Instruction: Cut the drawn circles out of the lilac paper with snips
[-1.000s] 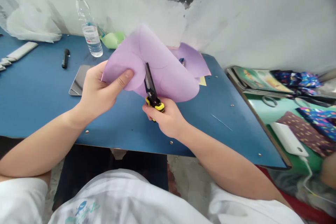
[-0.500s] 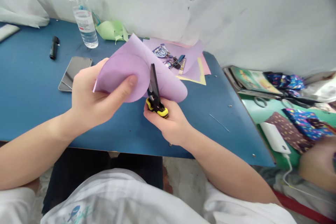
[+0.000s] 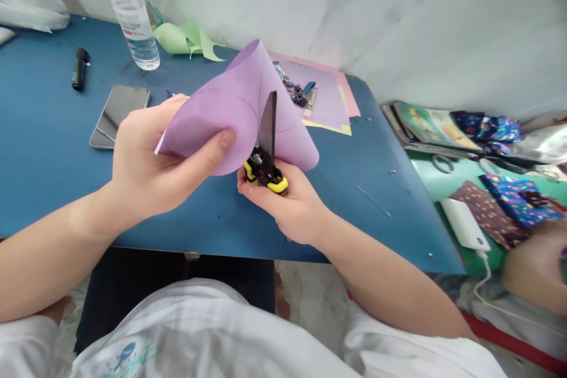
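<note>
My left hand [image 3: 153,156] pinches a sheet of purple paper [image 3: 221,100], thumb on top and fingers behind it. The paper is curled, with a rounded edge on the left part and a faint drawn line on it. In my right hand [image 3: 292,204] are black and yellow scissors [image 3: 267,147], gripped by the handles. Their dark blade points up beside the rounded paper edge, between it and the part that hangs to the right. The other blade is mostly hidden by the paper. Both hands are above the blue table [image 3: 186,230].
Behind stand a water bottle [image 3: 135,29] and green paper scraps [image 3: 186,38]. A phone [image 3: 119,115] and black marker [image 3: 80,69] lie left. Coloured sheets [image 3: 328,82] hold keys. On a green table at right are books [image 3: 432,124], a white power bank [image 3: 464,224] and another person's arm.
The scissors' visible blade has swung more upright and wider from the paper edge. The top of the purple paper has curled and shifted right. The camera view has shifted slightly.
</note>
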`<state>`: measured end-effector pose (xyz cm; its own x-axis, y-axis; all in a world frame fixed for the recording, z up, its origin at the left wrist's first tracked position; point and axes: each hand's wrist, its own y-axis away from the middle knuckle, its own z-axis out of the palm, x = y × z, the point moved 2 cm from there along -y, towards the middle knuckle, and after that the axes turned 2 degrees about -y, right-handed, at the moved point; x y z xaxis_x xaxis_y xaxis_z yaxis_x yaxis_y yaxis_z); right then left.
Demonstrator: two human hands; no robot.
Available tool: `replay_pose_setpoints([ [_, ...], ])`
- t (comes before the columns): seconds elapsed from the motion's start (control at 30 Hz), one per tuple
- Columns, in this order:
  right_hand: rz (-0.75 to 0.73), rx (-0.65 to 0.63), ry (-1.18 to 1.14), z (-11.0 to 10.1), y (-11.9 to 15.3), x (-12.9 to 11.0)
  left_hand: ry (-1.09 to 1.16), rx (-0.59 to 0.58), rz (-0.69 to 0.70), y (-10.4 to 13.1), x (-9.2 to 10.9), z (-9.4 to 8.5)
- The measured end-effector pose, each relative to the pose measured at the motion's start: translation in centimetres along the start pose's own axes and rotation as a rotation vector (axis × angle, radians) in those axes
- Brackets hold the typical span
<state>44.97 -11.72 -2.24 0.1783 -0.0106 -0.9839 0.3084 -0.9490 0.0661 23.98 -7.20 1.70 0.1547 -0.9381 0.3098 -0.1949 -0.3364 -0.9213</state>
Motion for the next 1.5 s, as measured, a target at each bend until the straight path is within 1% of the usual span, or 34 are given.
replay_pose_setpoints([
  [0.07, 0.001, -0.001, -0.009, 0.0, 0.0, 0.1, -0.041, -0.048, -0.085, 0.1, 0.2, -0.1],
  [0.1, 0.000, -0.002, -0.012, 0.1, 0.0, 0.1, -0.048, -0.059, -0.102, 0.0, 0.2, 0.0],
  [0.13, -0.002, -0.001, -0.013, 0.1, 0.0, 0.0, -0.036, -0.060, -0.077, -0.2, 0.2, 0.0],
  [0.27, -0.001, 0.008, -0.006, 0.1, 0.1, -0.1, 0.045, -0.009, 0.133, -1.2, -0.2, 0.5],
  [0.3, 0.001, 0.011, -0.003, 0.1, 0.1, -0.1, 0.056, -0.004, 0.164, -1.3, -0.4, 0.6],
  [0.37, 0.003, 0.017, 0.004, 0.2, 0.2, 0.0, 0.061, 0.002, 0.183, -1.2, -0.7, 0.6],
  [0.4, 0.001, 0.021, 0.008, 0.2, 0.2, 0.0, 0.055, 0.001, 0.177, -0.9, -0.7, 0.6],
  [0.57, 0.007, 0.039, 0.030, 0.2, 0.2, 0.0, -0.011, 0.025, 0.046, 0.6, -0.7, 0.3],
  [0.67, 0.008, 0.034, 0.044, 0.1, 0.2, -0.2, 0.002, 0.049, 0.037, 0.6, -0.1, 0.4],
  [0.77, 0.007, 0.029, 0.035, 0.2, 0.2, -0.2, 0.020, 0.053, -0.018, 0.4, 0.3, 0.5],
  [0.93, 0.018, 0.030, 0.037, 0.2, 0.4, 0.1, 0.004, 0.063, -0.065, 1.0, 0.3, 0.5],
  [1.0, 0.016, 0.030, 0.043, 0.2, 0.3, 0.1, -0.006, 0.052, -0.076, 1.2, 0.3, 0.4],
  [1.1, 0.010, 0.035, 0.047, 0.1, 0.3, 0.1, 0.014, 0.027, -0.065, 1.2, 0.7, 0.3],
  [1.23, 0.013, 0.047, 0.051, 0.0, 0.2, 0.1, 0.000, -0.005, -0.147, 1.0, 1.0, 0.1],
  [1.27, 0.011, 0.050, 0.053, 0.0, 0.2, 0.1, 0.004, -0.004, -0.132, 0.9, 1.0, 0.1],
  [1.37, 0.010, 0.051, 0.051, 0.0, 0.2, 0.1, 0.000, -0.003, 0.003, 0.6, 0.8, 0.1],
  [1.43, 0.008, 0.050, 0.051, 0.0, 0.2, 0.2, -0.011, -0.020, 0.063, 0.5, 0.9, 0.1],
  [1.47, 0.003, 0.052, 0.053, 0.0, 0.2, 0.2, -0.014, -0.024, 0.058, 0.5, 1.1, 0.0],
  [1.5, -0.004, 0.055, 0.057, -0.1, 0.2, 0.2, -0.020, -0.027, 0.018, 0.5, 1.4, -0.1],
])
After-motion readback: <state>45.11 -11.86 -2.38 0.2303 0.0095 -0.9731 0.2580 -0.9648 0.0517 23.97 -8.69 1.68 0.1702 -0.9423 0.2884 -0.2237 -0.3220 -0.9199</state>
